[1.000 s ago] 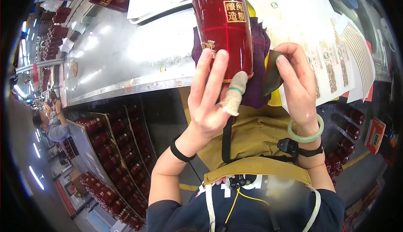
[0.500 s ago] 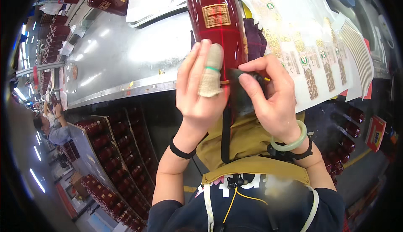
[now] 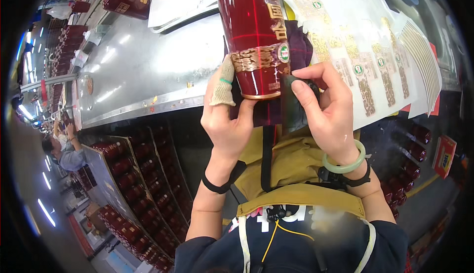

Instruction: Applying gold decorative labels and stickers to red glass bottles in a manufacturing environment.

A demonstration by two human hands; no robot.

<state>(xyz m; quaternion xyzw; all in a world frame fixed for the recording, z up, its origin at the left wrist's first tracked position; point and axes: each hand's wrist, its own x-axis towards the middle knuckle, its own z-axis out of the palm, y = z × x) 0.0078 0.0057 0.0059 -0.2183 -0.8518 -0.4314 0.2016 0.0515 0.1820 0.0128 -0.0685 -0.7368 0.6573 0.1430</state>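
A dark red glass bottle (image 3: 249,21) lies on the bench edge with its base toward me. A gold ornamental band with a round green mark and gold characters shows on its side. My left hand (image 3: 224,102) grips the base end, thumb at the bottom edge and fingers along the left side. One of those fingers wears a beige cloth finger cover (image 3: 224,83). Between thumb and fingers of my right hand (image 3: 328,107) is a dark flat scraper-like piece (image 3: 292,102), close against the bottle's right lower side. Red light lines cross the glass.
Right of the bottle, a white sheet (image 3: 340,41) carries gold and green decals. Dark purple cloth (image 3: 298,41) lies under the bottle. The metal bench (image 3: 133,56) extends left, with more red bottles (image 3: 126,1) beyond. Racks of bottles (image 3: 133,174) stand below left; a person (image 3: 66,149) works farther off.
The bottle has turned, bringing the gold band and green mark into view. My left hand moved from over the bottle to its left base side; my right hand shifted slightly right.
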